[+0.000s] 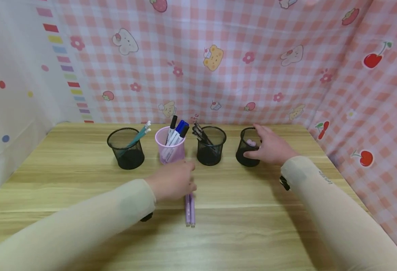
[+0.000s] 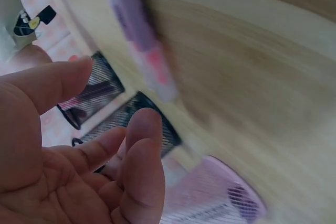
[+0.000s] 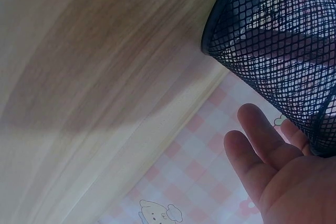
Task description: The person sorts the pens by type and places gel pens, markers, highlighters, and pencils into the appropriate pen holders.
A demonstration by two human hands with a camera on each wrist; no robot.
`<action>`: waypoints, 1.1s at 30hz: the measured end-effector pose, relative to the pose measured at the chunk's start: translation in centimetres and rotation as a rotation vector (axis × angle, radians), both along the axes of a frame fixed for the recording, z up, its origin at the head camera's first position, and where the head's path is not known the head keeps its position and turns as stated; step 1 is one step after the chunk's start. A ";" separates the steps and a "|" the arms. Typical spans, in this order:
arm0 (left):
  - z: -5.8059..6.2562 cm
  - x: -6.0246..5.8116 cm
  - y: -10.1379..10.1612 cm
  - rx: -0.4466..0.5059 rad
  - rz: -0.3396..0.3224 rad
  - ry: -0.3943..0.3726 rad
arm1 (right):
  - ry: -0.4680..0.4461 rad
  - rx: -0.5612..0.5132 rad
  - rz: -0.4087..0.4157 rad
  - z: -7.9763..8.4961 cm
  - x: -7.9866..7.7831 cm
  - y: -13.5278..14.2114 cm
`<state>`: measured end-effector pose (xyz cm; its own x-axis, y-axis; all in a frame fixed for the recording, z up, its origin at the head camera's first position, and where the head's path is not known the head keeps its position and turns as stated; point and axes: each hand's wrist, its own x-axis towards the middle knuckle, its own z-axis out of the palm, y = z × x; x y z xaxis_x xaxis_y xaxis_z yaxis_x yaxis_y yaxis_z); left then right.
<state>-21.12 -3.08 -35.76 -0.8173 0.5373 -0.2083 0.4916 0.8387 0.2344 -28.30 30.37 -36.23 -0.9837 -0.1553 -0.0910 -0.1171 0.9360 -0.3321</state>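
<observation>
My left hand (image 1: 172, 181) hovers over the far ends of two purple pens (image 1: 190, 214) lying side by side on the table. In the left wrist view its fingers are loosely bent with nothing between them, apart from a blurred purple pen (image 2: 128, 19) with a pinkish end. At the right, my right hand (image 1: 271, 146) is spread around the side of a black mesh pen holder (image 1: 246, 160), thumb in front and fingers behind. Something pale pink shows inside that holder. The right wrist view has relaxed fingers beside the mesh (image 3: 294, 61); whether they touch it I cannot tell.
Farther left stand a black mesh holder (image 1: 130, 160) with teal pencils, a pink holder (image 1: 161, 150) with several markers, and another black holder (image 1: 209, 156) with dark pens. A checked pink cloth (image 1: 185, 86) hangs behind the wooden table (image 1: 252, 233).
</observation>
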 end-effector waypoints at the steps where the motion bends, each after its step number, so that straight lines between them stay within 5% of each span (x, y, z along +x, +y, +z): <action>1: -0.1 -0.1 -0.3 -0.015 0.003 0.000 | -0.002 0.000 0.001 0.0 0.0 0.0; 12: -0.5 0.4 -1.6 -0.031 0.052 -0.126 | -0.001 -0.007 -0.003 0.1 0.2 -0.2; 33: -1.1 0.5 -1.4 -0.034 0.007 -0.143 | 0.000 -0.014 -0.011 -0.1 0.2 -0.1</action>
